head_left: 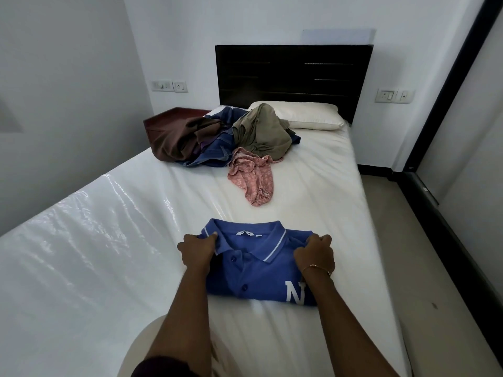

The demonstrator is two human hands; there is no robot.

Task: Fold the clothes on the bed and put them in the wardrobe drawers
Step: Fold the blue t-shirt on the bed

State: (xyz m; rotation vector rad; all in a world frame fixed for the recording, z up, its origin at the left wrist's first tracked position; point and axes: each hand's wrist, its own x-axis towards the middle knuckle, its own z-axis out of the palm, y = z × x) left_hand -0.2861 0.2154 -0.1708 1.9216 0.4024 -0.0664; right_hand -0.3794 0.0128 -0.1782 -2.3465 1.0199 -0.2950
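Observation:
A blue polo shirt (255, 270) lies folded on the white bed (321, 213), collar up, with white collar trim and a white letter N on its chest. My left hand (197, 250) pinches the shirt's left shoulder edge beside the collar. My right hand (315, 254), with a thin bracelet on the wrist, grips the right shoulder edge. Farther up the bed lies a crumpled pink patterned garment (253, 178). Behind it sits a heap of unfolded clothes: a brown piece (177, 140), blue denim (215, 153) and an olive-green piece (261, 131).
A white pillow (310, 115) rests against the dark headboard (291, 74). The mattress's left part (81, 240) is wrapped in shiny plastic. A reddish bedside table (166, 115) stands at the far left corner. Bare floor (408, 227) runs along the bed's right side beside a dark-framed sliding door (446, 186).

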